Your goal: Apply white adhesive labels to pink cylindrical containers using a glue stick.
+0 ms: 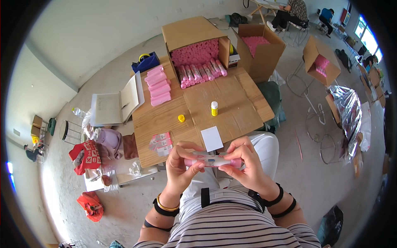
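My left hand and my right hand hold a pink roll level between them, over my lap. Around its middle lies a pale printed paper label; my fingers and thumbs press on it from both sides. Just beyond, at the table's near edge, is a white paper square. An uncapped glue stick stands upright on a flattened cardboard sheet, with its yellow cap to the left. Several loose printed labels lie left of my left hand.
Five-sided clutter aside, a carton packed with pink rolls stands at the table's back. Unlabelled pink rolls lie in a column near a blue tape dispenser. An open notebook overhangs the left edge. Another carton stands back right.
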`<state>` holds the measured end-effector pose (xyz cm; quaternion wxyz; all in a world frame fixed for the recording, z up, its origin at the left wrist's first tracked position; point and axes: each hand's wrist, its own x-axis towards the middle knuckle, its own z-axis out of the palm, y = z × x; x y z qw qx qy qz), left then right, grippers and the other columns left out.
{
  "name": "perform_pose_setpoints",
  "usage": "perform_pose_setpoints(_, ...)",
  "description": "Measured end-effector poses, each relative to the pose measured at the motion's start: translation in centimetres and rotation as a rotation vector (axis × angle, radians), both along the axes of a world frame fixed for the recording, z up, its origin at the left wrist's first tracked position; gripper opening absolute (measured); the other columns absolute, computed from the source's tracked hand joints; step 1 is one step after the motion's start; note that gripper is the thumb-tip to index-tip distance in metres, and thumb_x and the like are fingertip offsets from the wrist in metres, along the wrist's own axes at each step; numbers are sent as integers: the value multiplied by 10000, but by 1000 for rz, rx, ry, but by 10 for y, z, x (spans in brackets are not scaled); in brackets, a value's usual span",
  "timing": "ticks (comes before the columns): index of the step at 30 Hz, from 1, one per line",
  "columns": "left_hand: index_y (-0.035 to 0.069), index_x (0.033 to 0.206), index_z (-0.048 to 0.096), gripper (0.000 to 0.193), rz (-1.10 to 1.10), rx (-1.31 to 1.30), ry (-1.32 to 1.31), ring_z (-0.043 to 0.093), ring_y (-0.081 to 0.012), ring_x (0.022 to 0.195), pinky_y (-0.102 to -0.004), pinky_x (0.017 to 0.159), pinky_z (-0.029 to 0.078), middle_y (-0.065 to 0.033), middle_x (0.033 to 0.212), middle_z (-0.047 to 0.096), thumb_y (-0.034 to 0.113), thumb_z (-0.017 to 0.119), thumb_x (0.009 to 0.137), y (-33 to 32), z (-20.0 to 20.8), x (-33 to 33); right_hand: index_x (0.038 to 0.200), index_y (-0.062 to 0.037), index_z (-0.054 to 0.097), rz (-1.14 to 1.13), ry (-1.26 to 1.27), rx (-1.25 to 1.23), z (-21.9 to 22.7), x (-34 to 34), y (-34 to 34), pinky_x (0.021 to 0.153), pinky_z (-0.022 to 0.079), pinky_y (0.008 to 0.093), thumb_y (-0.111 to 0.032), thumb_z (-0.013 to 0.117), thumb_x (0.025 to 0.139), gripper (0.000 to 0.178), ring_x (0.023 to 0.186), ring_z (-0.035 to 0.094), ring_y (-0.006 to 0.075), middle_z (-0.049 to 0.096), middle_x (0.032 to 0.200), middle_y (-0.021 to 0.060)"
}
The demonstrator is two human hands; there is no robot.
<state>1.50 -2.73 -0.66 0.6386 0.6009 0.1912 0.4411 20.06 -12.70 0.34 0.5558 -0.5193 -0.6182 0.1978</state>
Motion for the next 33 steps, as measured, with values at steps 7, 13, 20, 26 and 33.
perform_pose_setpoints(7,18,1119,491,429,-16,-205,-90,660,-180,854,-255,632,579,-160,1195,561,113,769,807,16,-14,8,937,-61,506,-58,238,-67,-25,-6,16,714,464,311,-101,826,735,380,835,548,220,526,967,121)
perform_pose_setpoints(13,34,1323,474,498,-102,-672,-124,645,-170,952,-258,746,516,-148,1242,594,348,587,954,32,-42,19,939,-39,512,6,95,-38,-34,-14,57,679,459,293,-147,782,794,325,799,553,179,536,958,101)
perform_pose_setpoints(20,-12,1271,494,537,-117,-822,-157,495,-89,691,-238,583,404,-37,872,581,449,420,1004,65,-67,7,1115,-38,524,-318,58,-450,-186,71,137,717,489,295,-209,749,822,406,824,563,171,536,987,87)
perform_pose_setpoints(26,-31,1264,482,563,-164,-841,-145,439,-97,634,-241,541,357,-32,803,538,463,377,1014,74,-71,6,1258,-22,479,-275,-128,-642,-228,80,202,747,531,354,-237,774,783,600,824,609,263,466,1186,187)
perform_pose_setpoints(33,-29,1262,494,539,-110,-805,-39,446,-99,620,-228,551,363,-37,789,542,435,352,1029,81,-65,10,1115,0,605,-264,-106,-618,-235,75,208,760,534,348,-256,723,832,399,833,647,227,607,1009,104)
